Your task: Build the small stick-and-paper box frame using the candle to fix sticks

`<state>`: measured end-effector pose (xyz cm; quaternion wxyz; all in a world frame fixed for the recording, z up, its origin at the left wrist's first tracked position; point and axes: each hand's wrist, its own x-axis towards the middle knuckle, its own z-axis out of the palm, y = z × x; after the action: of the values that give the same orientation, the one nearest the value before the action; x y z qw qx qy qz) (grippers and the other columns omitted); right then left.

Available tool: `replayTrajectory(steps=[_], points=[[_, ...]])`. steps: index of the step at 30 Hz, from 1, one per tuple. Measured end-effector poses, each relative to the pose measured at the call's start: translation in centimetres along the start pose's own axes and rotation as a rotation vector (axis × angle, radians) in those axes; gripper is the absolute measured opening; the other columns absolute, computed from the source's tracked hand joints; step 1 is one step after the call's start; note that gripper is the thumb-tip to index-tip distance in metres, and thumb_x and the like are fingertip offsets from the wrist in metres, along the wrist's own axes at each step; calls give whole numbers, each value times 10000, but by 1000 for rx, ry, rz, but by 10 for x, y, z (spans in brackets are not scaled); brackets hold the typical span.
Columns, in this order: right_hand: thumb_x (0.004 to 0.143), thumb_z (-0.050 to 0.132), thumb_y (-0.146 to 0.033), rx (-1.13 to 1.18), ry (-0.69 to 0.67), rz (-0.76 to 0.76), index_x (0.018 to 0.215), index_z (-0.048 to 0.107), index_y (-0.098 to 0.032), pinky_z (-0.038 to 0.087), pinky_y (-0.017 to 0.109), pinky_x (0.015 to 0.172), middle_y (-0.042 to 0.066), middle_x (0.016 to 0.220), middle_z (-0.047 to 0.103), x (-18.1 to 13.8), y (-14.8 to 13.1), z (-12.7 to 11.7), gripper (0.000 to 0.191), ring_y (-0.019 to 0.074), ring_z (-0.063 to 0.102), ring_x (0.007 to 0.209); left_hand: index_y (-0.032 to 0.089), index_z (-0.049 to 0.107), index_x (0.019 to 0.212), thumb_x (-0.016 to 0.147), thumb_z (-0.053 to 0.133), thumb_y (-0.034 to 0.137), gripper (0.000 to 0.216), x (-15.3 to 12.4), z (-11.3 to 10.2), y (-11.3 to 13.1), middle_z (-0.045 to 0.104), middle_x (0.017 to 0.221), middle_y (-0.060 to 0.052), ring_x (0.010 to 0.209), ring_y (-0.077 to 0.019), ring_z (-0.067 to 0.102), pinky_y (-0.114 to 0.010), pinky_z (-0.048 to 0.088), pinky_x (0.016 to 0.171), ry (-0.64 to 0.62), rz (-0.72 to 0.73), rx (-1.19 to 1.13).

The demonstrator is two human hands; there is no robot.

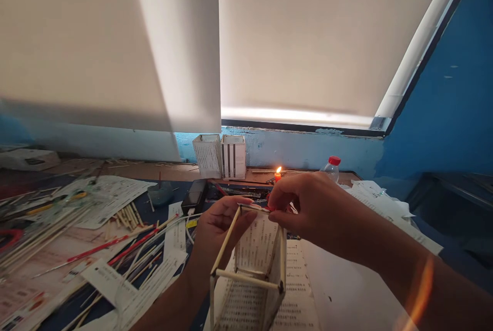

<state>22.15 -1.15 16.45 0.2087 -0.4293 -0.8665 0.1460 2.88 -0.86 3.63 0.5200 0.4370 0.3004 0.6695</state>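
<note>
A box-shaped frame of thin wooden sticks, with printed paper on some of its sides, is tilted in front of me. My left hand is closed on its far left corner, with the thumb along the far edge. At the far right corner, the fingers of my right hand are pinched together against that same edge. What they grip is too small to make out. Just beyond these fingers stands a lit red candle. Under the frame lies an open printed book.
Two paper-covered boxes stand by the wall. Left are loose sticks, paper strips, red paintbrushes, a small cup and a black power bank. A red-capped bottle and crumpled papers are right.
</note>
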Motion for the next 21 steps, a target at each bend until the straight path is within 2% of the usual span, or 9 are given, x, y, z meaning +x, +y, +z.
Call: replayTrajectory(steps=[3,8,12,16,21], points=[[887,751,-348,2,-20,16,792,768,-219,410,268,548,17,774,737,0,-5,-6,161,147,642,646,219,786,886,768,919,261,183,0,0,0,851,827,8,689,-109,772,-164,621,634,26,-2,3],[964,663,-426,34,8,26,840,789,-230,335,261,464,-4,636,688,0,-6,-13,264,117,562,515,232,786,908,798,898,243,158,0,-1,-1,859,852,9,717,-110,786,-164,627,656,2,-17,-22],[878,781,-385,0,11,-4,799,780,-232,391,256,495,6,738,734,1,-2,-6,173,137,621,599,236,787,905,801,894,233,150,0,-1,-2,862,851,12,708,-110,788,-169,631,660,-20,-13,-35],[864,790,-286,-2,11,-3,800,769,-239,446,267,555,3,781,748,2,1,0,82,157,669,661,221,792,884,779,909,219,157,1,0,-3,859,826,6,721,-110,788,-158,625,673,-16,12,-43],[858,816,-392,-22,36,-14,845,774,-245,434,265,532,10,796,742,2,0,-1,154,162,650,658,228,786,913,766,920,228,199,1,0,-1,854,806,10,692,-97,775,-136,604,652,13,-5,-28]])
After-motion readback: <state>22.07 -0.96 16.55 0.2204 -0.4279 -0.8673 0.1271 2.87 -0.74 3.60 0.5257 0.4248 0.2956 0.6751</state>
